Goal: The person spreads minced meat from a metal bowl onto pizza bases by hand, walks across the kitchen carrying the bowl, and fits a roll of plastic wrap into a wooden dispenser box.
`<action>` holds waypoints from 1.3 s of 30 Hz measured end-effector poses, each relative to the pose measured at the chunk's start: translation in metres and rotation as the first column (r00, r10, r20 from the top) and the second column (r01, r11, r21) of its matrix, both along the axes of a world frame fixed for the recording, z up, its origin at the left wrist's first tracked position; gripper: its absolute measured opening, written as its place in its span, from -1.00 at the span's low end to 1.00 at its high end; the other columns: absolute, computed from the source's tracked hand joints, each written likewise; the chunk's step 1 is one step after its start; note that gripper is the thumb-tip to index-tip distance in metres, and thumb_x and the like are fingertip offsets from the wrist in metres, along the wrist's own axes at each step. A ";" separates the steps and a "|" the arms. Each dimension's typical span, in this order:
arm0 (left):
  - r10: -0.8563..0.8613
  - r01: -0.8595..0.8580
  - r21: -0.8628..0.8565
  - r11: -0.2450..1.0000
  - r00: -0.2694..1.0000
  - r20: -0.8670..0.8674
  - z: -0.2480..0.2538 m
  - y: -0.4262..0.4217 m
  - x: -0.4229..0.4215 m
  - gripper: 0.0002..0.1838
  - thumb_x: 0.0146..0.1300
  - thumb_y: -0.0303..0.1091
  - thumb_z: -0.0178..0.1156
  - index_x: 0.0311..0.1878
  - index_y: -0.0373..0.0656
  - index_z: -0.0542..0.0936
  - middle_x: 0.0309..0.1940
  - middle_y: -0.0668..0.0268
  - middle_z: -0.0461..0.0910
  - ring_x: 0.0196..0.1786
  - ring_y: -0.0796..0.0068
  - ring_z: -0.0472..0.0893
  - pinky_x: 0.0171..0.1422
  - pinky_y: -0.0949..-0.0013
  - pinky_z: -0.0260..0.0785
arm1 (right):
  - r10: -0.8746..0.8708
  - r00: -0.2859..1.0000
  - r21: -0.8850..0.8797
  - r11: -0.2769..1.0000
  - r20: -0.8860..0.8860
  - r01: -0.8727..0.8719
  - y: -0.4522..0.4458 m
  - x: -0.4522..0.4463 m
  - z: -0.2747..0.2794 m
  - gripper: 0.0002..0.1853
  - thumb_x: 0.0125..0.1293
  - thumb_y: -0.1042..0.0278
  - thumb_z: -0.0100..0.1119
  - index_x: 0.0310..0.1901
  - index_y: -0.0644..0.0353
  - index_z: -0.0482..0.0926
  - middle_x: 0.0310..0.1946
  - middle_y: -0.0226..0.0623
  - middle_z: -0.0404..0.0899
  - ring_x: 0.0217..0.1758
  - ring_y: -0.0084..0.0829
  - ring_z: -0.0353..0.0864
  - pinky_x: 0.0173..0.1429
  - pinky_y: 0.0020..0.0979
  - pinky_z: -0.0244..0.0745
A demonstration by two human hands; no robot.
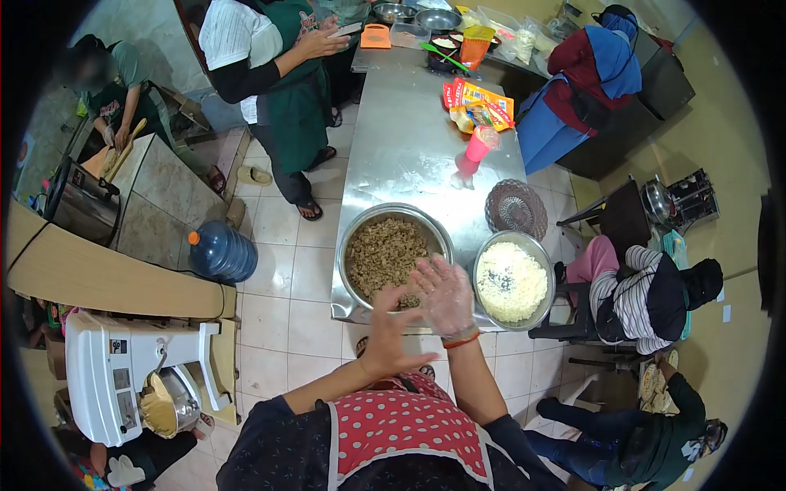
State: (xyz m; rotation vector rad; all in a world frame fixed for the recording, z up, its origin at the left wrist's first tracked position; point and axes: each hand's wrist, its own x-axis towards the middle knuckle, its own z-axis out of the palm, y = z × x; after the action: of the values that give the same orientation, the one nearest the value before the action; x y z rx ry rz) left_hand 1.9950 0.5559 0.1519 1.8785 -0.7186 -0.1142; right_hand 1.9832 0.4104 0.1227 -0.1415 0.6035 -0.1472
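Note:
My left hand (391, 334) is bare, its fingers spread, at the near edge of the steel table and in front of a large metal bowl (385, 245) of brown crumbly mixture. My right hand (444, 296) wears a clear plastic glove, with a red band at the wrist. Its fingers are apart, over the right rim of that bowl, and nothing shows in it. To its right stands a metal bowl (512, 280) of white grated or crumbled food with a few dark specks. A dark patterned plate (516, 209) lies behind the white food.
On the steel table (393, 147) are a pink cup (481, 144), orange packets (483, 106) and an orange board (376, 36). Several people stand or sit around the room. A mixer (123, 368) and a blue water jug (223, 252) are at the left.

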 end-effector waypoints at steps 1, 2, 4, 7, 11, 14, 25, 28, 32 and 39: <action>-0.111 0.102 0.084 0.991 0.989 0.101 0.007 -0.012 0.001 -0.46 -0.15 -0.10 0.25 -0.08 -0.09 0.33 0.11 0.08 0.07 0.24 0.12 0.00 0.23 0.01 -0.14 | 0.044 0.999 -0.087 0.995 -0.029 -0.047 0.006 0.004 -0.003 -0.62 0.20 0.09 -0.16 -0.05 0.17 0.24 -0.13 -0.17 0.32 -0.10 -0.23 0.34 0.01 -0.23 0.28; -0.224 0.191 0.176 0.966 0.955 0.193 0.011 -0.019 0.004 -0.59 -0.16 -0.16 0.25 -0.20 -0.05 0.43 0.11 0.10 0.09 0.22 0.09 0.04 0.22 -0.03 -0.14 | 0.086 0.994 -0.172 0.980 -0.061 -0.096 0.009 0.008 -0.006 -0.63 0.18 0.12 -0.10 -0.06 0.15 0.24 -0.14 -0.22 0.31 -0.12 -0.29 0.34 -0.02 -0.27 0.30; -0.229 0.181 0.199 0.963 0.941 0.249 0.000 -0.022 0.015 -0.67 -0.18 -0.21 0.25 -0.29 -0.04 0.45 0.09 0.13 0.14 0.20 0.08 0.07 0.22 -0.06 -0.15 | 0.124 0.989 -0.207 0.968 -0.086 -0.139 0.011 0.011 -0.011 -0.62 0.18 0.11 -0.08 -0.05 0.16 0.24 -0.14 -0.23 0.30 -0.13 -0.33 0.34 -0.02 -0.30 0.30; -0.215 0.142 0.223 0.964 0.913 0.347 -0.002 -0.022 0.030 -0.83 -0.19 -0.35 0.22 -0.45 -0.07 0.47 0.03 0.20 0.26 0.16 0.07 0.16 0.21 -0.11 -0.15 | 0.140 0.990 -0.243 0.960 -0.015 -0.139 0.019 0.000 -0.028 -0.61 0.19 0.13 -0.07 -0.02 0.17 0.24 -0.17 -0.27 0.32 -0.12 -0.43 0.34 -0.01 -0.38 0.31; -0.109 0.036 0.251 0.967 0.952 0.285 -0.001 -0.017 0.052 -0.87 -0.14 -0.38 0.17 -0.49 -0.13 0.43 0.01 0.17 0.26 0.17 0.12 0.14 0.24 -0.06 -0.17 | 0.343 0.938 -0.443 0.850 0.051 -0.287 0.036 -0.006 -0.010 -0.61 0.25 0.21 -0.16 0.06 0.21 0.19 -0.05 -0.28 0.28 0.01 -0.48 0.29 0.08 -0.47 0.22; -0.038 -0.015 0.248 0.969 0.977 0.209 -0.004 -0.013 0.055 -0.87 -0.14 -0.39 0.15 -0.50 -0.14 0.42 -0.02 0.15 0.27 0.13 0.11 0.17 0.24 -0.01 -0.15 | 0.372 0.926 -0.514 0.807 0.062 -0.289 0.045 -0.013 0.023 -0.53 0.26 0.26 -0.17 0.15 0.27 0.07 0.09 -0.26 0.16 0.13 -0.46 0.19 0.20 -0.46 0.06; 0.211 -0.197 0.083 0.977 0.945 -0.251 -0.018 0.033 0.063 -0.89 -0.16 -0.46 0.17 -0.53 -0.17 0.43 -0.07 0.15 0.32 0.04 0.27 0.28 0.14 0.30 0.04 | 0.352 0.936 -0.400 0.853 -0.031 -0.334 -0.028 -0.092 0.025 -0.54 0.16 0.34 -0.07 0.10 0.29 0.18 0.08 -0.16 0.23 0.19 -0.31 0.18 0.23 -0.27 0.06; 0.298 -0.292 0.062 0.955 0.931 -0.209 -0.016 0.034 0.049 -0.90 -0.16 -0.45 0.17 -0.52 -0.16 0.45 -0.11 0.14 0.35 0.02 0.24 0.30 0.12 0.31 0.08 | 0.083 0.917 -0.731 0.578 -0.389 -0.363 -0.038 -0.082 0.003 -0.57 0.12 0.31 -0.02 0.04 0.25 0.25 0.00 -0.23 0.30 0.06 -0.36 0.30 0.05 -0.32 0.28; 0.239 -0.214 0.154 0.965 0.956 -0.169 -0.008 0.004 0.011 -0.89 -0.15 -0.41 0.18 -0.52 -0.14 0.46 -0.09 0.13 0.35 0.05 0.18 0.29 0.12 0.26 0.09 | 0.349 0.898 -0.963 -0.080 -0.267 -0.256 -0.006 -0.052 0.007 -0.60 0.11 0.38 -0.03 0.01 0.23 0.26 -0.09 -0.28 0.35 -0.12 -0.44 0.38 -0.17 -0.43 0.39; -0.082 0.147 0.317 0.937 0.974 -0.210 -0.004 0.019 -0.009 -0.36 -0.10 -0.19 0.24 0.08 -0.08 0.23 0.15 -0.07 0.04 0.18 0.03 0.13 0.24 0.15 -0.06 | 0.618 0.707 -0.860 0.096 -0.343 -0.501 -0.035 -0.064 -0.056 -0.78 0.10 0.41 -0.12 -0.25 0.28 0.45 -0.37 -0.32 0.43 -0.34 -0.56 0.38 -0.26 -0.52 0.31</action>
State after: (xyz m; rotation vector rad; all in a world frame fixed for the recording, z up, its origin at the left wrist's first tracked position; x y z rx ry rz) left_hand 1.9862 0.5752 0.1483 2.1056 -0.7066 -0.5153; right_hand 1.9193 0.3753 0.0665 -1.5282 0.2272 0.3069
